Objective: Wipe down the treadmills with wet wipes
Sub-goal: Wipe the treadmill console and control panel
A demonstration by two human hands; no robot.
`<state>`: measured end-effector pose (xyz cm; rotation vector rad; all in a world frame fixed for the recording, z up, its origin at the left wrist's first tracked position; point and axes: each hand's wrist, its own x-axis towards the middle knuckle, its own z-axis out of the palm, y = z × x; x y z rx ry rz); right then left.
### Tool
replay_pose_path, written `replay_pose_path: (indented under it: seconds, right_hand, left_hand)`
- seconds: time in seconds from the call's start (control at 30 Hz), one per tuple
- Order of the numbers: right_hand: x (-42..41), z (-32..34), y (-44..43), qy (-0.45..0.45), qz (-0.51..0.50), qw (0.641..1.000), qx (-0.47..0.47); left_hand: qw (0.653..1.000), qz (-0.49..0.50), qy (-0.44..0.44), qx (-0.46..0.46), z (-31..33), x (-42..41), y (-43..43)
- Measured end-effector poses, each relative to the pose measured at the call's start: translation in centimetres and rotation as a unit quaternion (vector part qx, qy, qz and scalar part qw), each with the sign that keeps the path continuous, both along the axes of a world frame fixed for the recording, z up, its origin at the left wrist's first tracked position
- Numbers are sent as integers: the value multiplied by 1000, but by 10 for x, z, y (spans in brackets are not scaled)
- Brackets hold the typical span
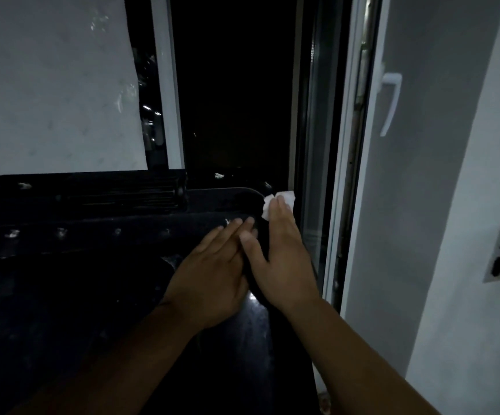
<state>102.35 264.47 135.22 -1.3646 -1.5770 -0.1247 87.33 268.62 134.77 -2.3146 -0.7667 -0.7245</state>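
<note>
Pressing the wet wipe (pixel 272 202) onto the far right corner of the treadmill console (pixel 93 223), the outstretched right hand (pixel 281 256) should use even pressure along that edge, while the left hand (pixel 213 283) lies flat on the console just beside it.

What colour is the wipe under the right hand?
White. The wipe shows best in the head view, under the right hand.

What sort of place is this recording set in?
Likely an indoor exercise room at night: a glossy black treadmill console beside a white-framed window, a white window handle, darkness outside.
</note>
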Motion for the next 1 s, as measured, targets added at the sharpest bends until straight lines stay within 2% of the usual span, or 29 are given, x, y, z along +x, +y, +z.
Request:
replay_pose_path:
  seconds: [0.07,0.2,0.27,0.4,0.53,0.67,0.73,0.83,0.93,1.0]
  right_hand:
    - [8,-10,-3,-36,-2,999,7]
    - [8,26,23,5,-10,1000,10]
    - [0,39,31,-27,-23,999,13]
    - [17,25,23,-84,9,996,18]
    - [8,52,30,-56,-12,998,-8]
    - [1,49,23,-171,-16,985,10]
    - [6,59,24,-164,-25,986,-4]
    - [-15,85,44,-181,-58,982,-12]
    - [-45,75,42,-255,-12,967,8]
    - [-35,67,31,-281,8,960,-5]
  left_hand:
    - [1000,-2,-11,-1,-1,0,2]
    - [1000,-10,-15,-8,-1,2,2]
    - [1000,-19,-19,-8,-1,0,3]
    - [1000,-7,-11,-3,0,0,2]
    - [999,18,-26,17,17,-10,-1]
    - [987,126,-72,61,65,-53,14]
    - [984,156,-80,38,77,-70,25]
    - [987,139,-78,14,72,-77,35]
    - [988,118,-92,28,69,-78,37]
    - [989,107,-100,33,69,-78,38]
